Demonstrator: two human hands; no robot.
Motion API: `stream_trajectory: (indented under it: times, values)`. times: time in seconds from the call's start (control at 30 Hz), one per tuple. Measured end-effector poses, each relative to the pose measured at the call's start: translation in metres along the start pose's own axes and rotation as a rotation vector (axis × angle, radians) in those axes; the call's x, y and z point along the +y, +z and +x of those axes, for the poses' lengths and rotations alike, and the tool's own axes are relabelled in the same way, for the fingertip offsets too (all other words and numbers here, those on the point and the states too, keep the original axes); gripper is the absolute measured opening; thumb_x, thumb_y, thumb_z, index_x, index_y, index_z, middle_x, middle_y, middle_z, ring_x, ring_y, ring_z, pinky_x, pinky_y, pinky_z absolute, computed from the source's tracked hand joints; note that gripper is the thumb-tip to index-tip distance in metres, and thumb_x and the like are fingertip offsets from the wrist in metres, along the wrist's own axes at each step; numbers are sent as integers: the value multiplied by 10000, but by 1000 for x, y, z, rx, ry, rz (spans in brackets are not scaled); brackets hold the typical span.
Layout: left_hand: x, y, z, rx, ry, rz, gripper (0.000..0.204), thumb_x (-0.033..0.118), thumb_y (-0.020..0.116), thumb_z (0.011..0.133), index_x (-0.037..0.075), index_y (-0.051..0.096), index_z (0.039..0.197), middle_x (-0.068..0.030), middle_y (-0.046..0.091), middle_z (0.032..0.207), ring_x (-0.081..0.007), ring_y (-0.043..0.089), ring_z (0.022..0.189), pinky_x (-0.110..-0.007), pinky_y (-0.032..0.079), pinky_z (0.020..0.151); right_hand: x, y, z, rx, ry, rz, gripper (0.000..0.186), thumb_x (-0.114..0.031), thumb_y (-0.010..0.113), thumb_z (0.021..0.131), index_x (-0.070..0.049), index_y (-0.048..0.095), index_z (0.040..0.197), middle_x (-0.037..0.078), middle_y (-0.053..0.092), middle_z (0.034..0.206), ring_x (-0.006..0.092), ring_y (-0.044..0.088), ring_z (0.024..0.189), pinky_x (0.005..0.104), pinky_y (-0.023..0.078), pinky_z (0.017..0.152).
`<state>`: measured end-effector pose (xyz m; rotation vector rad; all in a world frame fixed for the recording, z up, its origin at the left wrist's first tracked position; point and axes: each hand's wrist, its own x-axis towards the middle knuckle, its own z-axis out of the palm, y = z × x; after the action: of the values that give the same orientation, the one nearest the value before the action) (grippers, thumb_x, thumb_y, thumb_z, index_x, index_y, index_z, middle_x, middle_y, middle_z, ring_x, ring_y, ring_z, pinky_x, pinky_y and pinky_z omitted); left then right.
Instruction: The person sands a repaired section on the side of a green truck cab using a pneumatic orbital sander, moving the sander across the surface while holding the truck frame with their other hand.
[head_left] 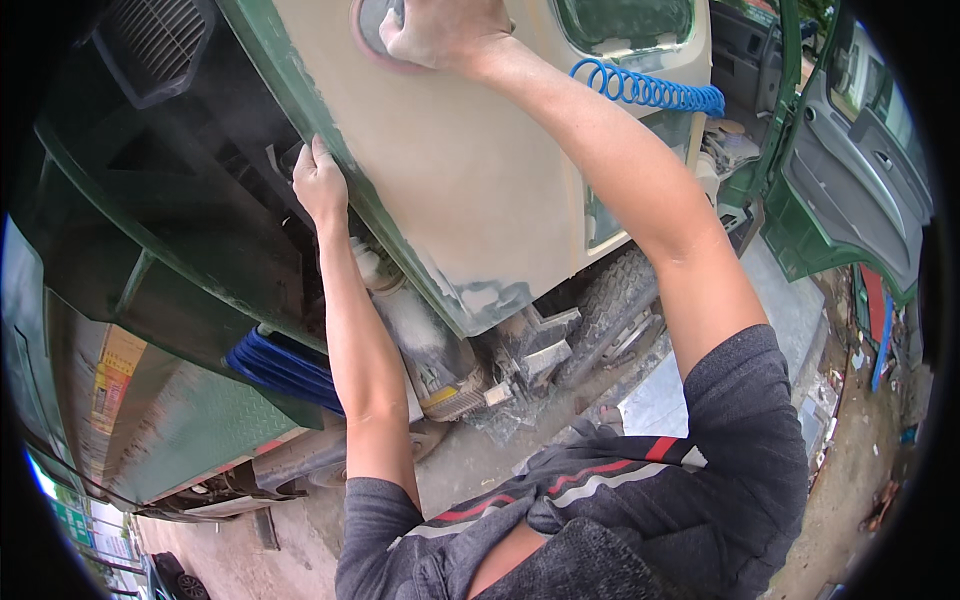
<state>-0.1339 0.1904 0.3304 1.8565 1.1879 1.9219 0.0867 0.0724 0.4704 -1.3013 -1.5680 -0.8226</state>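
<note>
A truck cab's back corner with a cream, filler-smeared panel (460, 180) and a green edge strip (385, 235) stands before me. High on the panel, my right hand (450, 30) is closed over a round sander (372, 28), whose grey disc lies against the surface; the upper part of the tool is cut off by the picture's edge. A pinkish ring shows around the disc. Lower and to the left, my left hand (320, 185) grips the cab's green edge, with its thumb up and some fingers hidden. Pale dust coats both hands.
A blue coiled hose (650, 88) runs across the cab below the window (625, 22). To the right a green cab door (850, 170) hangs open. Below the panel are a tire (610, 300) and dusty metal parts; blue rope (285, 370) is bundled at left.
</note>
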Motion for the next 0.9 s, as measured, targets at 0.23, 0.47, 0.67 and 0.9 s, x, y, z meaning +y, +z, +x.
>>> stream_trajectory:
  times: [0.23,0.47,0.67,0.9]
  values:
    - [5,-13,-3,-41,-87,61,378,284,484,1095,1,720,1183,-91,763,1012,-171,674,928,-334,499,875,20,5,1,-116,-82,-49,270,-231,746,730,-78,707,949,170,702,958,321,736,845,406,625,706]
    - [-2,-4,-1,-18,-47,77,382,301,483,1091,11,717,1172,-105,763,980,-192,681,891,-345,502,843,15,11,-11,46,109,9,262,-223,746,730,-82,705,947,165,703,970,319,733,830,410,622,685]
    - [10,2,-2,-42,-54,46,381,296,478,1092,12,718,1176,-103,761,972,-193,678,885,-341,501,842,39,24,-45,250,-371,-64,232,-221,711,733,-79,689,916,153,695,897,328,721,794,429,617,651]
    - [3,6,-3,26,-9,38,369,320,496,1085,41,730,1141,-104,751,882,-201,674,800,-358,506,781,68,25,-20,407,-8,-71,183,-260,695,762,-82,679,801,172,672,835,367,702,759,461,599,653]
